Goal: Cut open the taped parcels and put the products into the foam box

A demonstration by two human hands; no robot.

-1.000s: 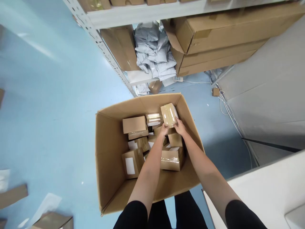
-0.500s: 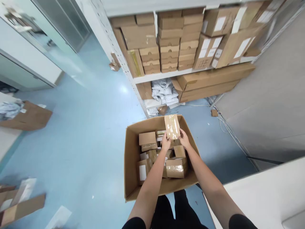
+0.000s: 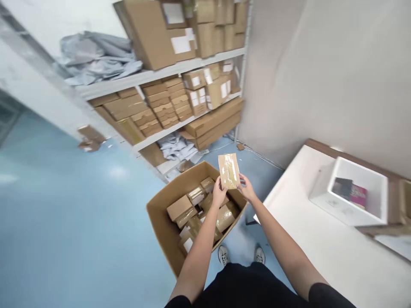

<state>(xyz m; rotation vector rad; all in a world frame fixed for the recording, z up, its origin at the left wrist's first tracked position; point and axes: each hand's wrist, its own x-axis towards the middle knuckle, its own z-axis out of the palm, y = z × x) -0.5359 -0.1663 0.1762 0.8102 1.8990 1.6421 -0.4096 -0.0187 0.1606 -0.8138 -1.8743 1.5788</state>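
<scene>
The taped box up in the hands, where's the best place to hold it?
Hold the box by its two near corners, probably best from the near side, one hand each. That end lies closest, and the sides look straight. The left hand and right hand grip it there, leaving most of the shiny taped face uncovered.

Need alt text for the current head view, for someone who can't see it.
The left hand and right hand hold a taped box near the rim of a large open carton containing smaller boxes. Loaded shelves stand beyond; a white table is right.
</scene>
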